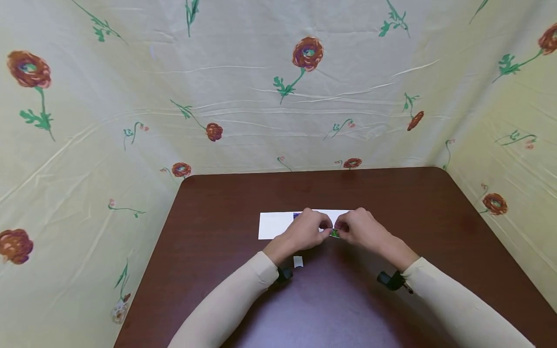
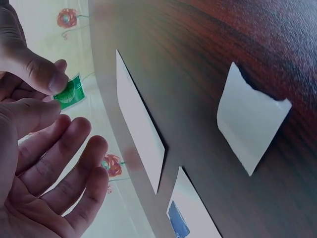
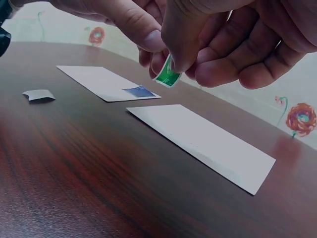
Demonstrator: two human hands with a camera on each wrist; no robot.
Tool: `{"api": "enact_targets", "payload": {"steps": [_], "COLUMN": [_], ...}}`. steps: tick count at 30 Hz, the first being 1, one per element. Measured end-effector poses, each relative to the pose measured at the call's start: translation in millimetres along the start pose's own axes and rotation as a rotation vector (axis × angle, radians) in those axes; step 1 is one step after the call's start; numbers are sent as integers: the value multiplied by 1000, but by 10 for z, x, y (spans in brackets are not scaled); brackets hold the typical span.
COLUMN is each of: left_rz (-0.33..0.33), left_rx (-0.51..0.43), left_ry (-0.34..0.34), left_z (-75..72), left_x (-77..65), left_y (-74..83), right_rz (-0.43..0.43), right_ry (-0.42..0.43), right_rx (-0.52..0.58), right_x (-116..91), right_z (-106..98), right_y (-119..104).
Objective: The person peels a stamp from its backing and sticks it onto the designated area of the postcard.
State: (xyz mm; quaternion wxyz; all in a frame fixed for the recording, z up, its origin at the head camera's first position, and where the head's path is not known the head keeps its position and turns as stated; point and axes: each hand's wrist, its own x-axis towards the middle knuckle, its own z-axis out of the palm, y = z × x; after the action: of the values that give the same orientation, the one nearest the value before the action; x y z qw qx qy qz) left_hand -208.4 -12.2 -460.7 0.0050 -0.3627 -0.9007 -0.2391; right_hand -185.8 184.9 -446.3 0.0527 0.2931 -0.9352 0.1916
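A small green stamp is pinched between both hands, above the table. My left hand holds its left edge between thumb and forefinger, the other fingers loosely bent. From the other side my right hand grips it by thumb and fingertips, which cover part of it in the right wrist view. Below lie two white envelope-like paper rectangles side by side. The left paper bears a blue-purple stamp at one corner; the right paper looks blank where it shows.
A small white paper scrap with one ragged edge lies on the brown table, nearer the person than the papers. Behind the table and along its sides hangs a flowered curtain.
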Motion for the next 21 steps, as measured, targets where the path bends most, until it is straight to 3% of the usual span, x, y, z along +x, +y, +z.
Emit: {"api": "enact_targets", "payload": {"steps": [15,21], "left_rz": [-9,-68], "left_rx": [-20,-3], "left_ry": [15,32], "left_z": [8,14], "left_x": [-26,-46], "left_y": [-31,-13], "right_rz": [39,25], "right_ry": [17,45], "right_rx": [39,40], "right_x": [-62,-67], "right_z": [5,42], "right_y": [-23,-55]}}
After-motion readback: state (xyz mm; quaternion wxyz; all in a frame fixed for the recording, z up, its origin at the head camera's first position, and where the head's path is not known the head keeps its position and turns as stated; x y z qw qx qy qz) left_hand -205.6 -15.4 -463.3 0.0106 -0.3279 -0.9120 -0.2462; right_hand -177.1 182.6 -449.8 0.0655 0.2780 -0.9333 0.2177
